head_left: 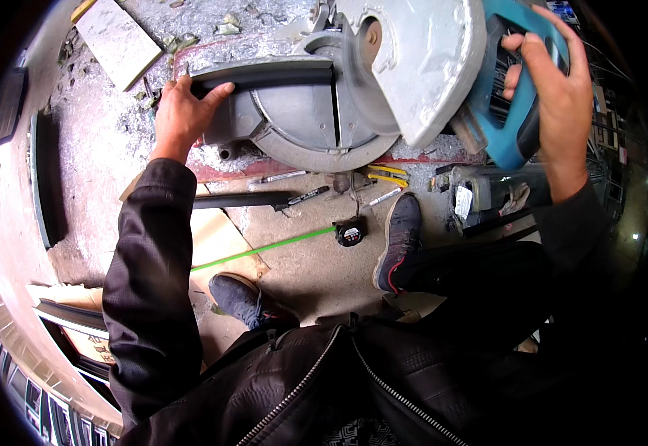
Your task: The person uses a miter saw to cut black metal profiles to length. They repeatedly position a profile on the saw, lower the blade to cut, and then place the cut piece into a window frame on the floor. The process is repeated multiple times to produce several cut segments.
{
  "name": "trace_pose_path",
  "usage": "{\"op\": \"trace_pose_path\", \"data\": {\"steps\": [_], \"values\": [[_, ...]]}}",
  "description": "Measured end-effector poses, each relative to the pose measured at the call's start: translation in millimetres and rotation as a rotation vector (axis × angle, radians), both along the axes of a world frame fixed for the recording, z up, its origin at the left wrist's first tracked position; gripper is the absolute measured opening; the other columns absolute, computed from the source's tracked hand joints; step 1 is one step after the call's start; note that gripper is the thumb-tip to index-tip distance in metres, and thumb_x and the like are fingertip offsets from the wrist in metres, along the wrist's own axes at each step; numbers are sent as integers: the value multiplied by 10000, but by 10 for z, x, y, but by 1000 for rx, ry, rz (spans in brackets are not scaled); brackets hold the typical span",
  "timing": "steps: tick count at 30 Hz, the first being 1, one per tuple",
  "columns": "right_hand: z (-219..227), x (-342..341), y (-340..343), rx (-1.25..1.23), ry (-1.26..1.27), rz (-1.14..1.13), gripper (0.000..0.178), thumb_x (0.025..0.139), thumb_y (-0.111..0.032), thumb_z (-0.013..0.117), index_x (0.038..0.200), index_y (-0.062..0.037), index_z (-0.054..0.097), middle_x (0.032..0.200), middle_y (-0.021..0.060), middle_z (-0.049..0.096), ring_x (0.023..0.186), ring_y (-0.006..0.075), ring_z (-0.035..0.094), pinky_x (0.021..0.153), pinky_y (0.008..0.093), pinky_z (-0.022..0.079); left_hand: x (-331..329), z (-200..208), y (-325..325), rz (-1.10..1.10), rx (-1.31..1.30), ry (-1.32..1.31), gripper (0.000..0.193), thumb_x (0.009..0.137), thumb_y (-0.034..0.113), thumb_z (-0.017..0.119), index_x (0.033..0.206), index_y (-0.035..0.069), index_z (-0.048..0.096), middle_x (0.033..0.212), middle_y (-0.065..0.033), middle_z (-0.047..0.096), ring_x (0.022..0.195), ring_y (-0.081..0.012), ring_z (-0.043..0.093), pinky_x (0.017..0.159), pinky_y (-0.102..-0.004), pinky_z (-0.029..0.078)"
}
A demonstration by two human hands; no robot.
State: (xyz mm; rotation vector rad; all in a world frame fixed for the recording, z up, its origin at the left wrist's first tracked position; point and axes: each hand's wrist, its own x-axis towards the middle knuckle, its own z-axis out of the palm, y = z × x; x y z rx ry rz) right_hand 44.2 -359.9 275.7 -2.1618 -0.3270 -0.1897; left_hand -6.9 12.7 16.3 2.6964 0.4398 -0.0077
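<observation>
As the head view shows, left hand: clamped on the left end of the black strip
Black strip: lying across the miter saw, right end beside the slot
Right hand: wrapped around the blue handle, trigger contact hard to make out

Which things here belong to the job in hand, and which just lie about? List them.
In use:
saw, gripped by the right fingers
black strip, held by the left fingers

Seemingly just lying about:
tape measure, tape out
dark marker
pale panel
</observation>
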Motion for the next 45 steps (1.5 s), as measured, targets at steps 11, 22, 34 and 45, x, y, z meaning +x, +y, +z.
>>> {"op": "trace_pose_path", "data": {"steps": [11,22,34,45], "values": [[-493,-510,-113,164,-14,-36,441,1011,-26,568,1424,-23,414,990,115,693,641,113,616,609,274,547,18,-112,25,-21,-18,-37,948,749,748,778,1174,-92,668,1116,-280,650,1055,-420,673,920,-464,553],[-644,-627,-161,158,-8,-19,452,1022,-10,517,1447,-28,365,1040,119,671,652,103,607,632,273,551,21,-49,-3,-1,-5,-7,931,744,751,782,1078,-109,659,1079,-277,655,1028,-414,670,910,-468,547],[-691,-663,-171,128,-55,3,478,997,45,503,1446,-15,351,1050,118,649,656,113,603,615,283,550,31,-38,-22,-20,-31,-19,928,749,751,781,1028,-123,643,1071,-286,650,1017,-413,673,909,-467,549],[-685,-674,-159,129,-48,-18,479,1000,40,505,1451,-17,354,1048,125,646,649,121,594,633,277,545,21,-54,-62,9,-31,-51,937,747,746,786,1078,-120,651,1095,-279,654,1034,-414,676,920,-457,553]]}}
